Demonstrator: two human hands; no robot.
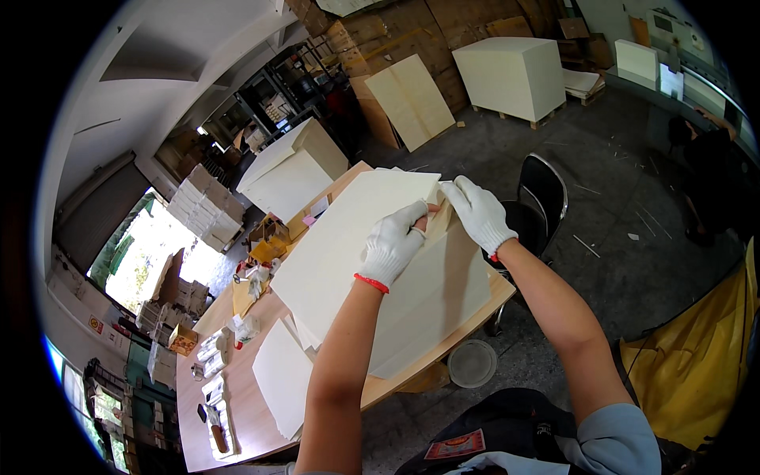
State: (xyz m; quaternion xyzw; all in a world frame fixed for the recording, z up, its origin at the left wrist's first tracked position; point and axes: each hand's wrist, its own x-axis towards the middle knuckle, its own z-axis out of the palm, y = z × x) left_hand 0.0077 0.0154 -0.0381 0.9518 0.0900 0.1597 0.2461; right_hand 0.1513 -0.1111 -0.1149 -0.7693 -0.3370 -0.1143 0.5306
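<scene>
A: Where is the stack of white sheets (340,229)?
B: Spread across the wooden surface (194,404), in front of the person, its layers unevenly aligned.
A: And the hands?
B: Both at the stack's far right corner. The left hand (397,241) is half closed, thumb and forefinger bare at the tips and bent toward the edge. I can't tell whether a sheet is pinched between them.
A: The right hand (479,212)?
B: Just beside it, fingers nearly straight and close together, angled down over that corner. Its thumb is hidden, so I can't tell whether it grips anything.
A: What's around the stack?
B: A smaller pile of white sheets (279,380) beside its near left edge, a black chair (545,188) beyond its right corner, and a round tub (473,364) on the floor (570,317), off its near right side.
</scene>
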